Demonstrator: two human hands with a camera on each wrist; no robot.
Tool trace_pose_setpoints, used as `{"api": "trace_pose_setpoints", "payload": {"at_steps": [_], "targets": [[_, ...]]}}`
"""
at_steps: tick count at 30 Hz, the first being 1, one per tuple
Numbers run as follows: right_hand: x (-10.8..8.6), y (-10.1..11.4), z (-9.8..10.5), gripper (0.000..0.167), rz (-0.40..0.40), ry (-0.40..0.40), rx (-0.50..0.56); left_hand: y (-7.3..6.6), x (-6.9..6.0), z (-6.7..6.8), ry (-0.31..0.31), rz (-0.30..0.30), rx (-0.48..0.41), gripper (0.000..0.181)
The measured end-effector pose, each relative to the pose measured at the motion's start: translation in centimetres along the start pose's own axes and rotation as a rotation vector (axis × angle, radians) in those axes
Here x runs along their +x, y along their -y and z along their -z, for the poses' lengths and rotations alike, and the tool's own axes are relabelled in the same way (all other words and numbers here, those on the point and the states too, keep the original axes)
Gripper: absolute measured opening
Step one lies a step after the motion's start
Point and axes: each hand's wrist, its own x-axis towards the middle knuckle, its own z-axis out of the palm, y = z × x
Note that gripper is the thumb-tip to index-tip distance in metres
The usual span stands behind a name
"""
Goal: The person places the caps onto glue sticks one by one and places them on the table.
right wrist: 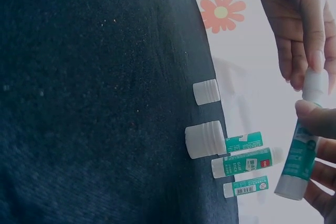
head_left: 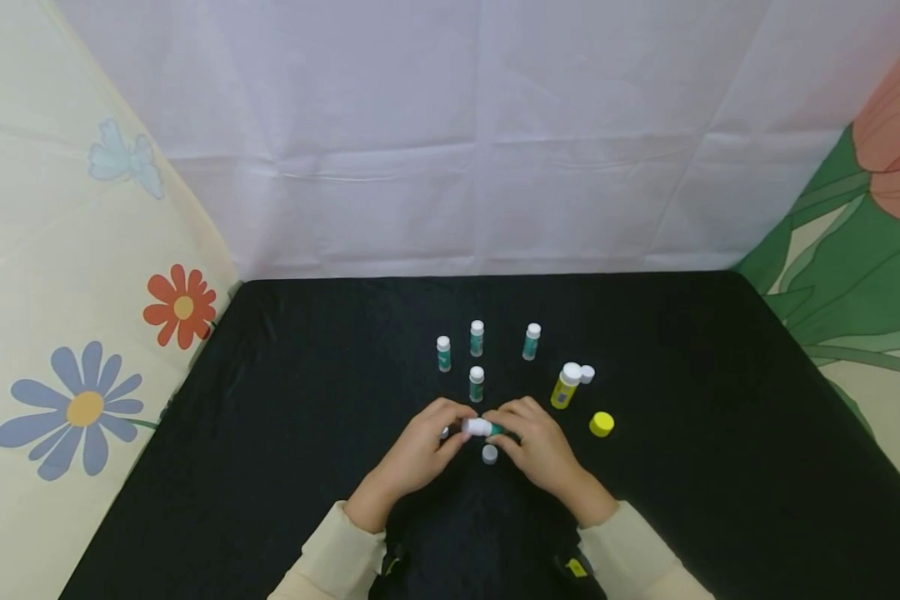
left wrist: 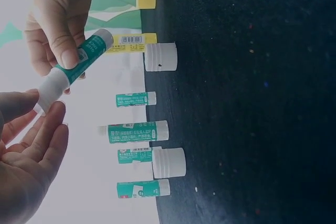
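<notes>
A glue stick [head_left: 477, 427] with a green label is held by both hands above the near middle of the table. My left hand [head_left: 423, 442] pinches its white end [left wrist: 52, 85] between thumb and fingers. Curled round the green barrel [right wrist: 302, 153] is my right hand [head_left: 536, 442], thumb on top. The stick tilts in both wrist views. Just below it on the cloth lies a white cap [head_left: 490, 454]. Another white cap [head_left: 444, 432] is partly hidden by my left hand. Closest beyond the hands stands an upright green glue stick [head_left: 477, 384].
Farther back stand more green glue sticks: one at left [head_left: 444, 354], one in the middle [head_left: 477, 338], one at right [head_left: 531, 342]. On the right are a yellow glue stick [head_left: 566, 386], a white cap [head_left: 587, 374] and a yellow cap [head_left: 602, 424]. Black cloth [head_left: 307, 400] covers the table.
</notes>
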Motion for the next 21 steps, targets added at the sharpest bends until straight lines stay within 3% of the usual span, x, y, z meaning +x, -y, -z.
{"api": "trace_pose_setpoints", "payload": {"at_steps": [21], "targets": [[0.03,0.26,0.18,0.025,-0.016,0.03,-0.019,0.09,-0.06,-0.22,0.001,0.001,-0.003,0.02]]}}
